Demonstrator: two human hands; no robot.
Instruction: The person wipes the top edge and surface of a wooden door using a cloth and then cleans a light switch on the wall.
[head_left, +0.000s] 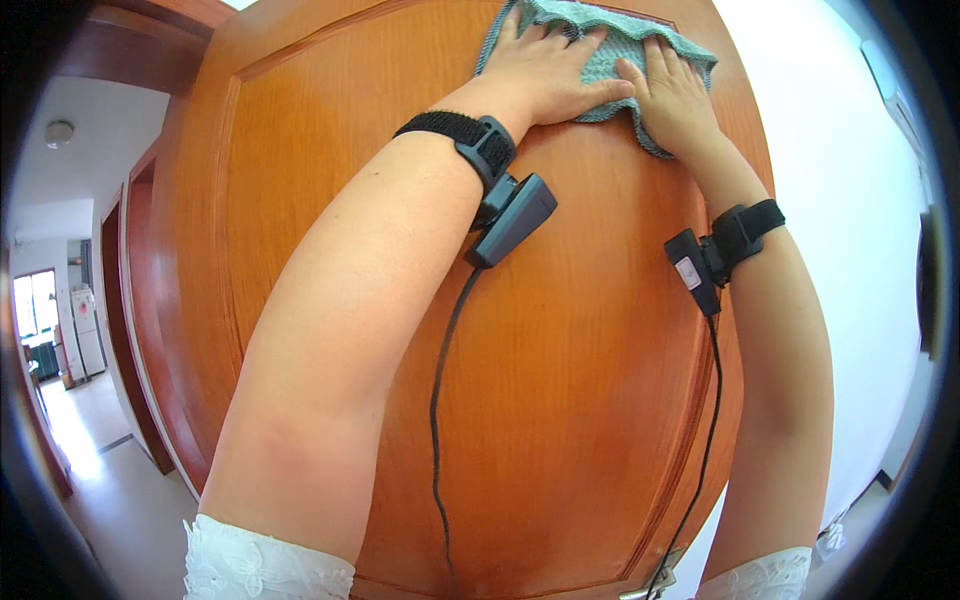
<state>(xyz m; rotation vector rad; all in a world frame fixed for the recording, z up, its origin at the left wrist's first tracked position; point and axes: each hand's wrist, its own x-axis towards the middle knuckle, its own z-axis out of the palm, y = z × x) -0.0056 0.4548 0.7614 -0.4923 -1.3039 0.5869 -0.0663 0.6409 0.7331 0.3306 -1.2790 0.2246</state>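
Note:
Both hands press a green cloth (615, 45) with dark stitched edges flat against the upper part of a brown wooden door (570, 360). My left hand (547, 71) lies on the cloth's left part with its fingers spread, the fingertips partly behind a fold. On the right part rests my right hand (671, 97), palm to the cloth, fingers fairly straight and its thumb near the left thumb. One lower corner of the cloth hangs beside my right wrist. Each wrist wears a black strap with a dark device and a cable.
The door's metal handle (664, 574) shows at the bottom right. A white wall (847, 300) stands right of the door. To the left, a hallway floor (127, 495) leads past door frames to a room with a white refrigerator (88, 330).

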